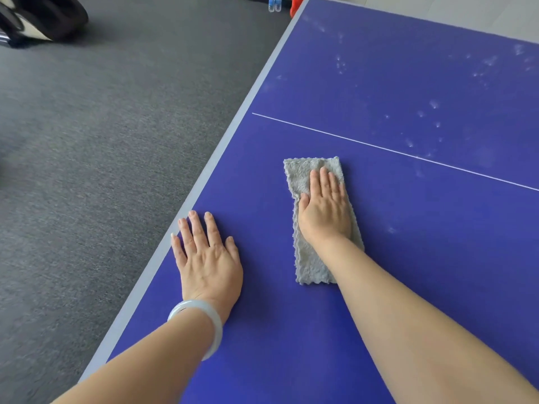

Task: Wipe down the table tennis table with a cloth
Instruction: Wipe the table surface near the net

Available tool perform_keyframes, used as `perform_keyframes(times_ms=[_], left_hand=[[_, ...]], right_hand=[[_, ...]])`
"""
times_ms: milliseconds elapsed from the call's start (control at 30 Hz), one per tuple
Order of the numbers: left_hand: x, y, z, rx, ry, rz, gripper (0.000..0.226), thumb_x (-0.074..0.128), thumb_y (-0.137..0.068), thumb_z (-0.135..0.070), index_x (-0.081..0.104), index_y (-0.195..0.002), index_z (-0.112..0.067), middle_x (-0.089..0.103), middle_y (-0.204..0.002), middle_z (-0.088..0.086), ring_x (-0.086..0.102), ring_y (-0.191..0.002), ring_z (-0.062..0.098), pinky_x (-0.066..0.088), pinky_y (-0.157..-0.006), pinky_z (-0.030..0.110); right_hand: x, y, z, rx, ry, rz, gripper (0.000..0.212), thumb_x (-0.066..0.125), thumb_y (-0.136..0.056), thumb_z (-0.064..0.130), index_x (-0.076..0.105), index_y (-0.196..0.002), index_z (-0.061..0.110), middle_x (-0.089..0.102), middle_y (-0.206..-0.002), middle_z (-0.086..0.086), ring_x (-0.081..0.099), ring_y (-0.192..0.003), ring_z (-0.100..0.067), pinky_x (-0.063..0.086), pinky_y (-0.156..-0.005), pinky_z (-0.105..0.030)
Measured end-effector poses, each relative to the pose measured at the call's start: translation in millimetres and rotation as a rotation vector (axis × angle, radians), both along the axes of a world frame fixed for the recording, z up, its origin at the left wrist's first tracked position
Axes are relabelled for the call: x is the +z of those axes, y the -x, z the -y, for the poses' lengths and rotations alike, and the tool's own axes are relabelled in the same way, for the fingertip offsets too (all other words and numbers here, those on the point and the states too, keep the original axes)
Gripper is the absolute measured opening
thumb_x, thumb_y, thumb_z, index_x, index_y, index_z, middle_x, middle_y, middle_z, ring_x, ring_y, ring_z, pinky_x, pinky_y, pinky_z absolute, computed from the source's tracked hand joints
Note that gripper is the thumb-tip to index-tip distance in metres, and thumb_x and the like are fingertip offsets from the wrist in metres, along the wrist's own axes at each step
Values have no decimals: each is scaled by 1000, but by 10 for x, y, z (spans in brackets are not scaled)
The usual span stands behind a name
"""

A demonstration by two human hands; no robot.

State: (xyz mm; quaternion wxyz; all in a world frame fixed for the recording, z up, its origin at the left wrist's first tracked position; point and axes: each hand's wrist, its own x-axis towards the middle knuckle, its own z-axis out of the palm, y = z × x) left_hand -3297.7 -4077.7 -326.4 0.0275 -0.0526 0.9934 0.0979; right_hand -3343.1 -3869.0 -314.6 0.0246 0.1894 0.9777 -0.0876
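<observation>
Looking down from the head cam, which is the only view here. The cloth (310, 263) is a grey fluffy one folded into a long strip, lying flat on the blue bench (408, 258). Its long axis runs roughly 12 to 6, with the far end tipped a touch toward 11.

The right hand (325, 212) is flat on top of it, fingers straight and close together, pointing at 12. It's pressing, not gripping, and nothing is curled round the fabric. The palm sits on the middle of the strip, so a bit of cloth shows past the fingertips and a longer tail sticks out at 6, beside the wrist.

The left hand (208, 263) is at about 9 o'clock from the cloth and apart from it. It's spread flat on the bare bench just inside the grey edge strip (204, 182), holding nothing and looking like a brace. There's a pale bangle (201, 325) on that wrist.

The bit that matters is that the dusty specks (431, 112) sit at 1 to 2 o'clock from the cloth, mostly beyond the white line (393, 151). The blue around the hands looks clean already.

My guess is the next swipe wants to push out toward 1 and across that line. Going that way the strip leads with its narrow end, so each pass covers less. The right hand is obviously the one for it, since the left is on the far side from the dust.
</observation>
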Motion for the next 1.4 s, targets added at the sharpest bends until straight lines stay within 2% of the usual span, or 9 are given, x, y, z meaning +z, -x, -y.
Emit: perform_keyframes(times_ms=[67,233,367,467,667,900,1100,1300,1400], left_hand=[[40,-2,-11,-2,1,19,64,14,-101,-41,-5,-157,-17,-14,-164,6,-18,-150,23,-12,-121,44],[79,7,-19,6,10,37,65,14,-99,-41,-3,-157,-17,-12,-164,6,-18,-150,23,-14,-120,43],[54,19,-29,7,9,29,66,13,-98,-42,-3,-157,-17,-12,-164,7,-18,-150,24,-15,-120,43],[58,14,-24,10,11,42,65,13,-99,-42,-4,-157,-18,-13,-164,6,-18,-150,23,-13,-120,44],[86,-4,-21,14,-10,21,64,19,-100,-41,2,-157,-17,-9,-165,6,-15,-150,21,-12,-121,42],[134,-23,-48,13,1,35,64,19,-101,-40,2,-157,-16,-7,-165,8,-14,-151,22,-11,-121,43],[139,-19,-21,13,-5,12,63,23,-101,-40,7,-157,-15,-3,-165,8,-11,-151,22,-9,-122,42],[105,-28,-39,-2,-11,-6,63,23,-101,-39,10,-157,-14,0,-165,9,-9,-151,22,-8,-122,42],[103,-39,-46,-5,-5,-10,62,23,-102,-38,10,-157,-13,1,-165,11,-7,-151,24,-8,-122,43]], right_hand=[[-11,14,308,-78,22,-34,63,20,-105,36,-1,-158,10,-5,-167,-9,-6,-154,-23,-6,-124,-42],[-2,-296,95,440,-30,-57,61,26,-106,37,9,-159,11,4,-166,-6,1,-154,-19,-3,-125,-36],[72,-159,-645,-126,-83,21,62,19,-105,37,4,-159,8,3,-167,-11,2,-154,-24,1,-125,-41],[59,-161,-107,-226,-24,-17,64,22,-105,35,3,-158,3,3,-166,-16,1,-154,-27,0,-124,-44],[19,-623,113,503,-43,-73,62,19,-103,41,18,-158,11,12,-165,-6,7,-154,-20,8,-125,-42],[126,-470,-620,-190,-52,8,63,23,-106,33,6,-158,3,3,-166,-15,3,-154,-28,-1,-124,-43],[16,-1075,-57,529,-52,-70,60,17,-105,37,16,-157,8,10,-165,-6,6,-154,-19,7,-126,-40],[145,-978,-1603,-271,-82,39,60,19,-107,33,2,-158,5,1,-167,-11,0,-154,-22,0,-125,-39],[83,-1035,-1118,-292,-51,12,63,21,-106,34,4,-158,3,1,-166,-14,1,-154,-26,-3,-125,-42]])
